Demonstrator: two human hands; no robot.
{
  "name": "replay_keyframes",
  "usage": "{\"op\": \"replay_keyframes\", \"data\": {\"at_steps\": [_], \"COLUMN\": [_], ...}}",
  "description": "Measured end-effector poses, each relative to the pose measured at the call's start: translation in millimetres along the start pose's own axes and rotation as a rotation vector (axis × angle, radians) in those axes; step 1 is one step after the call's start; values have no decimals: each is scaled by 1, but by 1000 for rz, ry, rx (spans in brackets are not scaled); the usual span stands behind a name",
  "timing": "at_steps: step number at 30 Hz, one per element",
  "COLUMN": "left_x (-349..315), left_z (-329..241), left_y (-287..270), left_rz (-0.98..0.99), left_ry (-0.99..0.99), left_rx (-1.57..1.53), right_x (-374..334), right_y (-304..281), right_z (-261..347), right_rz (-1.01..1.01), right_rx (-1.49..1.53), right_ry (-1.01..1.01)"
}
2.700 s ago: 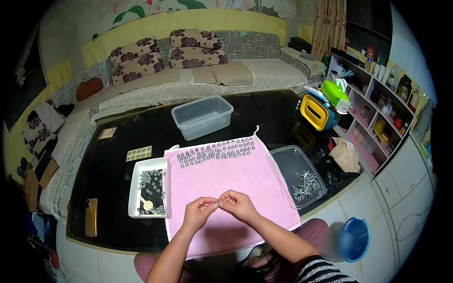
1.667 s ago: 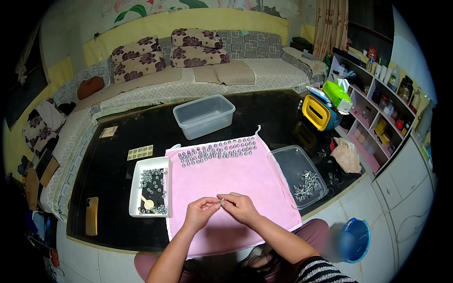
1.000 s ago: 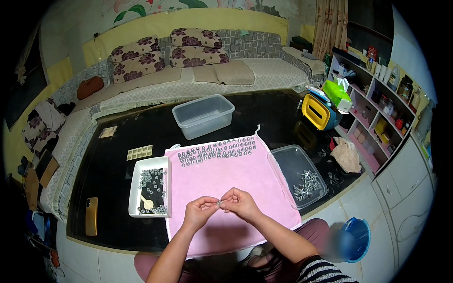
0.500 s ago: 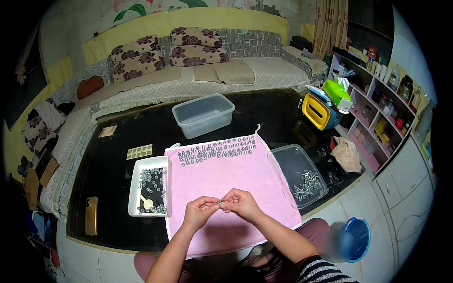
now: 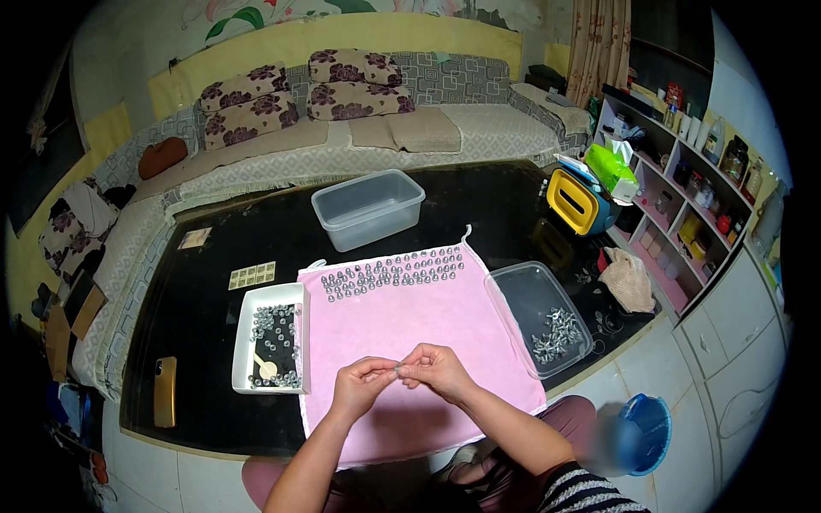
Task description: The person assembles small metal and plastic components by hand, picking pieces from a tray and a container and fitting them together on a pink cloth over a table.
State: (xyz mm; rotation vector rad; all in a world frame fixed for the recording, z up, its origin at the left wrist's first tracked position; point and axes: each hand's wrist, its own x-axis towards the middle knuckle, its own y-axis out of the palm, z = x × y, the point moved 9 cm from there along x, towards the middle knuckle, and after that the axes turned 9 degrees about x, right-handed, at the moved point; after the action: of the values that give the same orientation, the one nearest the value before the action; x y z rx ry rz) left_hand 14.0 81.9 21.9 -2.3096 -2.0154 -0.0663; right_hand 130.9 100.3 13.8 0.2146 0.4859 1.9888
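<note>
Silvery metal, it seems, is the small piece pinched between the thumb and fingertips of both the left hand and the right hand, above the pink cloth. Its shape is mostly hidden by the grip. It can be judged light, stiff and hard to break, though perhaps slippery if squeezed off-centre; it is best held by opposite sides, near its ends
</note>
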Motion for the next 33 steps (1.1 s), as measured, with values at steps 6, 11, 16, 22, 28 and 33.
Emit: {"op": "replay_keyframes", "data": {"at_steps": [6,11,16,22,28,33], "left_x": [1,3,2,1,2,2], "left_z": [5,11,2,6,5,3], "left_y": [-1,-3,-4,-5,-5,-6], "left_rz": [-20,-8,-23,-29,-48,-41], "left_ry": [-12,-79,-3,-3,3,10], "left_rx": [-32,30,143,93,72,98], "right_x": [1,0,1,2,4,3], "right_y": [0,1,0,0,-2,0], "right_z": [-3,-1,-4,-6,-10,-10], "right_rz": [1,8,15,29,23,32], "right_rx": [-42,-92,-73,-45,-63,-103], "right_ry": [24,-30,32,44,48,45]}}
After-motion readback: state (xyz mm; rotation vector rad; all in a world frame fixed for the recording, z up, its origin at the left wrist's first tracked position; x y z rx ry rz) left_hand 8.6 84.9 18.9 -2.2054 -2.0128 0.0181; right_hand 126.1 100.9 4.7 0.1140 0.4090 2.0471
